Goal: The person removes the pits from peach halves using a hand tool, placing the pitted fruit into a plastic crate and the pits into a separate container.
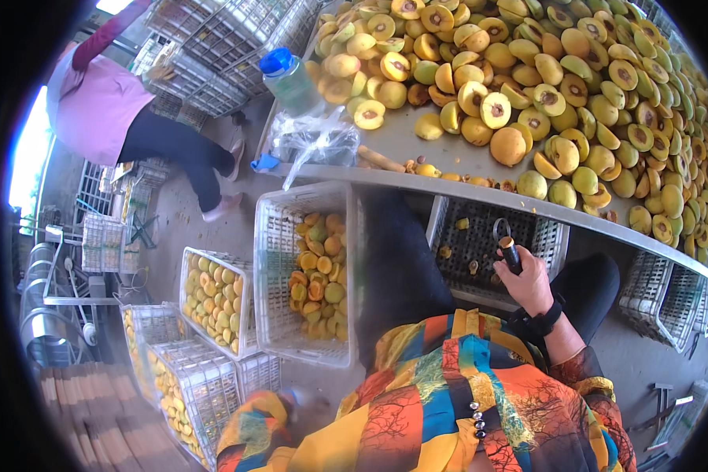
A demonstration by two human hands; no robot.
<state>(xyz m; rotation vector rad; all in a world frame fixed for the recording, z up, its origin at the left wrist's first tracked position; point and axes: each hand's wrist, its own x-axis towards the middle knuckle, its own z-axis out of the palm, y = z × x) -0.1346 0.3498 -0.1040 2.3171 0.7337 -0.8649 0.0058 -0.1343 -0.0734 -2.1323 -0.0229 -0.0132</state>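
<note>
My right hand (528, 280) grips the dark handle of a pitting tool (511, 255), whose metal loop points toward the table edge. Below the tool is a black-lined plastic crate (466, 221) between my knees, with a few fruit scraps inside. My left hand (314, 408) is a dark blur at the end of its patterned sleeve, low at the left; whether it holds anything is unclear. Halved yellow-green stone fruit (495, 110), many with brown centres, lie heaped on the metal table (425, 150) before me. A white crate (307, 354) by my leg holds more halves (321, 277).
A blue-capped plastic jar (292, 82), a clear plastic bag (315, 138) and a wooden handle (382, 159) lie along the table's left end. Fruit-filled crates (212, 295) stand at left. A person (100, 112) is beside stacked crates (212, 53). Other crates (661, 301) sit under the table at right.
</note>
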